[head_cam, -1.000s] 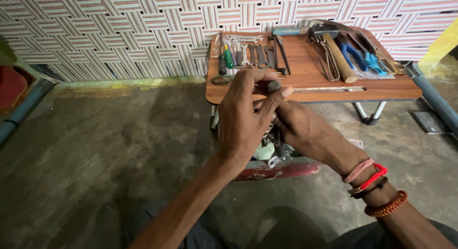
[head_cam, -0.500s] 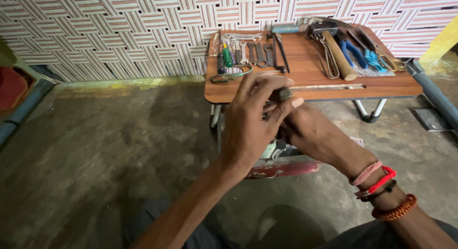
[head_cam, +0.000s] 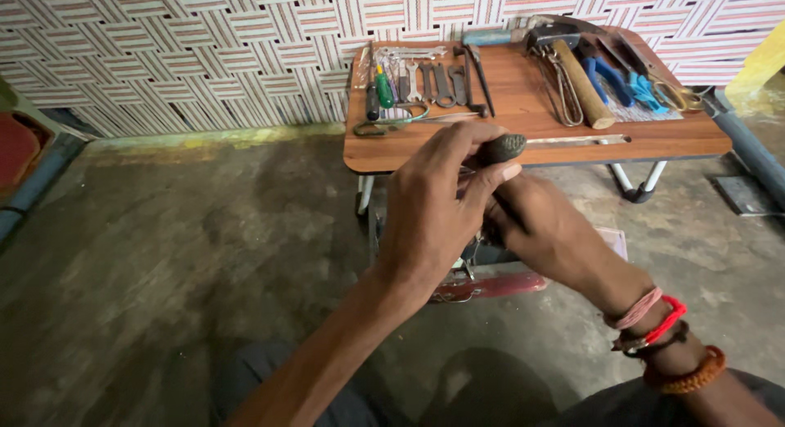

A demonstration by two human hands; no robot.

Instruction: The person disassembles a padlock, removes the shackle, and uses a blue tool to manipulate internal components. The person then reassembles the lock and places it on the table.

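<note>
Dark, rounded knob (head_cam: 500,148) pinched between thumb and fingers of the left hand (head_cam: 433,222), above a red machine (head_cam: 491,284). Right hand (head_cam: 548,235) curls beneath, its grasp hidden. A slipping pinch could drop the knob to the floor (head_cam: 204,255).

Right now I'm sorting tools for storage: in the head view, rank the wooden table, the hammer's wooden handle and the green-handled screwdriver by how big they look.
1. Wooden table, clearly largest.
2. Hammer's wooden handle.
3. Green-handled screwdriver, smallest.
All three lie about equally far from the camera, so the order looks safe.
</note>
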